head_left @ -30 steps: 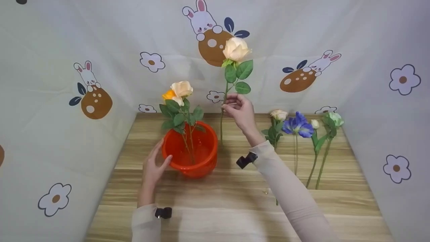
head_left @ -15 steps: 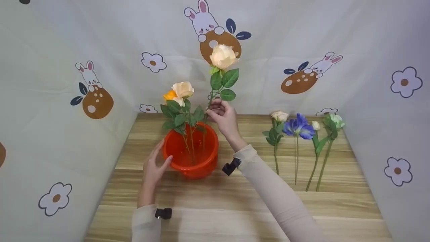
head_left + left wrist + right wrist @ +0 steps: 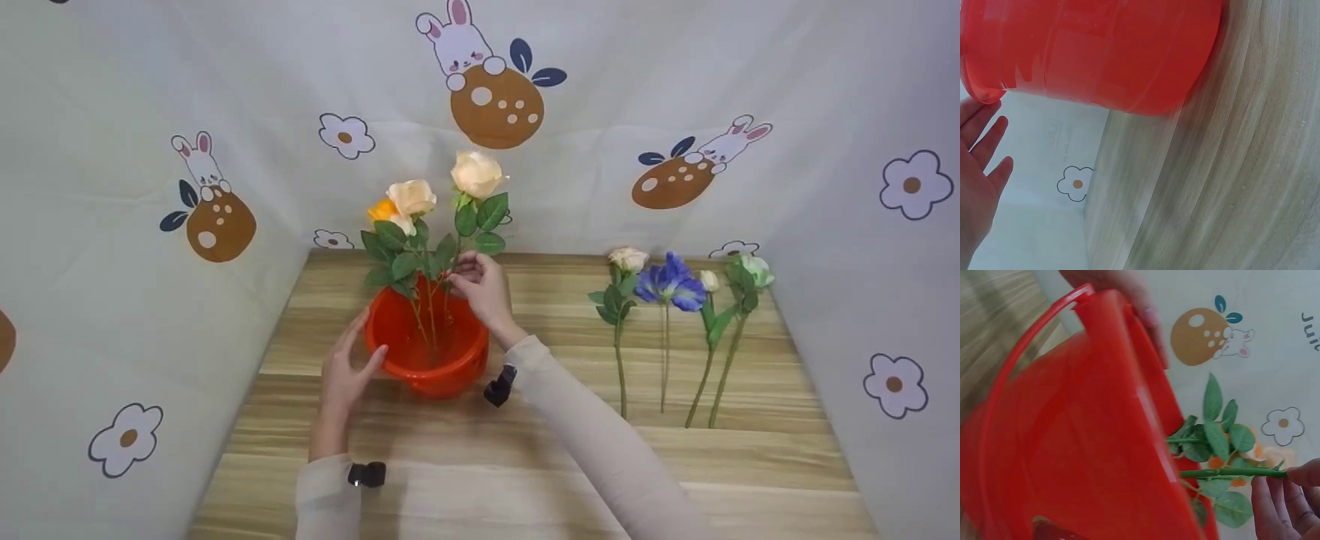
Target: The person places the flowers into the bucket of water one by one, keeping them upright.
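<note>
Pinches a cream rose [image 3: 478, 175] by its stem [image 3: 1241, 472] with the right hand [image 3: 486, 292], holding the lower end inside the red bucket [image 3: 446, 386] near a peach rose [image 3: 412, 196]; rests the left hand [image 3: 349, 379], straight-fingered, against the bucket.

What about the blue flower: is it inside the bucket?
No, the blue flower lies on the table, to the right of the bucket.
</note>
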